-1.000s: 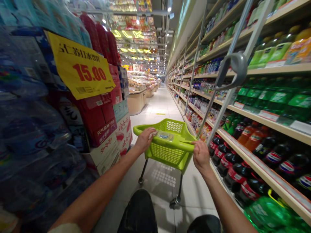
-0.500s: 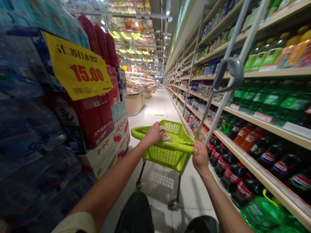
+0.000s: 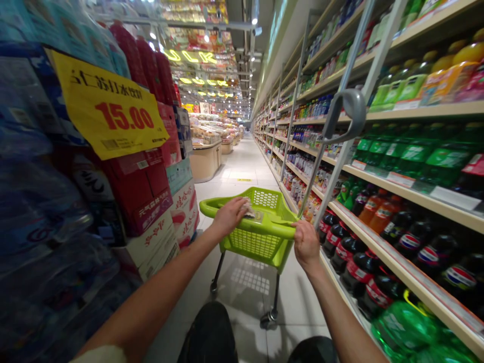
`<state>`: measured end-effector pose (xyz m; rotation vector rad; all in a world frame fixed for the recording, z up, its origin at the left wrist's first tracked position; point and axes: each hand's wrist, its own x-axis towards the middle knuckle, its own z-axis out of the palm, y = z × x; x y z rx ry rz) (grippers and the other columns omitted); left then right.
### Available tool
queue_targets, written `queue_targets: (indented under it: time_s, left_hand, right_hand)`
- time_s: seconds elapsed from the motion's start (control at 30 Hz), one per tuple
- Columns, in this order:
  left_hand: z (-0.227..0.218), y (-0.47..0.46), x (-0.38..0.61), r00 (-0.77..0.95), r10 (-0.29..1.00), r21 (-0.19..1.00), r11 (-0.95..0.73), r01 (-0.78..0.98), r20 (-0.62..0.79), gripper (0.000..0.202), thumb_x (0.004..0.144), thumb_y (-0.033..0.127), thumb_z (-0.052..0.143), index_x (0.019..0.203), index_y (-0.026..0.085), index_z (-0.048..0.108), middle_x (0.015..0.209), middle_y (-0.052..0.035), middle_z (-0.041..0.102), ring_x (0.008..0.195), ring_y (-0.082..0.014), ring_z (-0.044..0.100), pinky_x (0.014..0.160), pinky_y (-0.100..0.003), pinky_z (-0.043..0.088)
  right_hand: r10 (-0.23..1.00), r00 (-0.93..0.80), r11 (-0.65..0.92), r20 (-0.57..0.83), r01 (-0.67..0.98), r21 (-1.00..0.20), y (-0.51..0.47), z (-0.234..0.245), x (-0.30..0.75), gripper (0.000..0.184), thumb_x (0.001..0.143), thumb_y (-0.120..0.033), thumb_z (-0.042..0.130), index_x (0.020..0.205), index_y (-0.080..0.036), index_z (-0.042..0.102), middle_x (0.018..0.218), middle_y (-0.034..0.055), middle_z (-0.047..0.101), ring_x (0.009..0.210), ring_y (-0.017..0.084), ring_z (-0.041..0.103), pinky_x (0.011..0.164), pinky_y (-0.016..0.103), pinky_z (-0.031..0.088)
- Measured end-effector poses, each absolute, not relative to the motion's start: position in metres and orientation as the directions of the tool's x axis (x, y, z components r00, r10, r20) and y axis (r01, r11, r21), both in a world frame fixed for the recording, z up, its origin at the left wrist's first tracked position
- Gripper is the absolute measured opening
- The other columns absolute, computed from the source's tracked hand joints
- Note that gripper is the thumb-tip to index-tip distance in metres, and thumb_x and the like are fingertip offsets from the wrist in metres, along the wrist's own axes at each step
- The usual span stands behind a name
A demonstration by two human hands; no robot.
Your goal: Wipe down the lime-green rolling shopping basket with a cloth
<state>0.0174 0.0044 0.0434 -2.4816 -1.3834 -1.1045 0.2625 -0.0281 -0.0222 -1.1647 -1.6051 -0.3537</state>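
A small lime-green shopping cart (image 3: 260,242) with a perforated basket stands in front of me on dark legs with casters. My right hand (image 3: 306,243) is closed around the right end of its green handle (image 3: 278,230). Toward the handle's left side lies my left hand (image 3: 229,217), fingers bent together against a crumpled pale piece of cloth or tissue (image 3: 248,207). Part of that piece is hidden by the fingers, and its exact kind cannot be made out.
Shelves of bottled drinks (image 3: 419,151) line the right side, with a grey loop-topped pole (image 3: 346,116) close by. Stacked drink cartons (image 3: 147,201) and a yellow price sign (image 3: 109,106) stand left. A tiled aisle (image 3: 245,166) runs ahead past a rounded display counter (image 3: 204,161).
My left hand has slid slightly left and lower along the handle, the crumpled piece moving with it. My right hand keeps its hold. The whole view has shifted a little.
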Motion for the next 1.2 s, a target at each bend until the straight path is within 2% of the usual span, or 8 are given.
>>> queue_targets:
  time_s: [0.13,0.27,0.37,0.47,0.63,0.7,0.93,1.2]
  left_hand:
    - [0.04,0.007,0.027,0.181,0.741,0.345,-0.495,0.797,0.646,0.028,0.086,0.025,0.038,0.108,0.014,0.052,0.107,-0.0078,0.06,0.098,-0.0174,0.056,0.087,-0.032,0.044]
    - [0.034,-0.014,0.091,0.454,0.589,0.164,-0.712,0.683,0.669,0.025,0.085,0.024,0.04,0.106,0.017,0.052,0.105,-0.0061,0.06,0.096,-0.0154,0.055,0.084,-0.03,0.044]
    - [0.034,-0.023,0.112,0.571,0.513,0.033,-0.761,0.648,0.641,0.035,0.076,0.036,0.054,0.106,0.017,0.052,0.109,-0.0094,0.056,0.098,-0.0212,0.053,0.083,-0.035,0.044]
    - [0.038,-0.015,0.084,0.641,0.449,0.007,-0.822,0.57,0.622,0.037,0.077,0.033,0.055,0.111,0.019,0.05,0.111,-0.008,0.056,0.101,-0.0202,0.052,0.086,-0.035,0.042]
    - [0.041,0.01,0.024,0.357,0.597,0.211,-0.676,0.706,0.718,0.024,0.083,0.024,0.044,0.102,0.015,0.055,0.103,-0.0087,0.061,0.099,-0.0184,0.054,0.088,-0.036,0.043]
    - [0.036,0.009,0.033,0.32,0.583,0.2,-0.656,0.727,0.747,0.023,0.083,0.021,0.043,0.101,0.013,0.055,0.111,-0.0103,0.058,0.106,-0.0194,0.051,0.093,-0.038,0.04]
    - [0.02,-0.009,0.101,0.577,0.352,-0.05,-0.824,0.565,0.737,0.025,0.084,0.016,0.04,0.105,0.017,0.054,0.11,-0.0075,0.058,0.11,-0.0176,0.048,0.094,-0.036,0.041]
    - [0.022,0.008,0.024,0.217,0.481,0.164,-0.631,0.759,0.849,0.027,0.084,0.013,0.038,0.104,0.015,0.054,0.111,-0.0099,0.057,0.109,-0.0189,0.048,0.094,-0.04,0.042]
  right_hand:
    - [0.47,0.089,0.467,0.878,0.819,-0.333,-0.025,-0.022,0.258,0.03,0.085,-0.022,0.028,0.08,-0.018,0.057,0.081,0.0069,0.057,0.087,0.02,0.049,0.08,0.037,0.04]
    - [0.471,0.062,0.468,0.88,0.828,-0.309,-0.023,-0.022,0.259,0.031,0.085,-0.022,0.028,0.08,-0.018,0.057,0.081,0.007,0.057,0.087,0.02,0.05,0.081,0.037,0.039]
    - [0.494,0.039,0.451,0.868,0.842,-0.295,-0.023,-0.023,0.266,0.032,0.086,-0.024,0.028,0.079,-0.019,0.058,0.084,0.0069,0.059,0.09,0.02,0.05,0.081,0.037,0.039]
    - [0.511,0.014,0.451,0.859,0.847,-0.282,-0.024,-0.023,0.273,0.031,0.085,-0.024,0.028,0.08,-0.02,0.058,0.086,0.0058,0.06,0.092,0.019,0.051,0.083,0.038,0.038]
    - [0.48,0.023,0.475,0.877,0.834,-0.282,-0.022,-0.024,0.269,0.03,0.085,-0.023,0.028,0.078,-0.02,0.057,0.082,0.0053,0.058,0.091,0.019,0.05,0.083,0.037,0.039]
    - [0.466,0.044,0.473,0.883,0.832,-0.291,-0.02,-0.024,0.264,0.03,0.085,-0.022,0.028,0.076,-0.019,0.056,0.08,0.0057,0.057,0.087,0.019,0.05,0.081,0.036,0.04]
    - [0.51,-0.001,0.456,0.86,0.848,-0.269,-0.014,-0.024,0.268,0.03,0.085,-0.024,0.028,0.079,-0.019,0.057,0.085,0.0063,0.058,0.091,0.019,0.05,0.083,0.037,0.039]
    - [0.491,0.033,0.471,0.871,0.83,-0.298,-0.013,-0.022,0.268,0.033,0.086,-0.023,0.026,0.074,-0.018,0.056,0.08,0.0067,0.057,0.087,0.019,0.05,0.08,0.036,0.04]
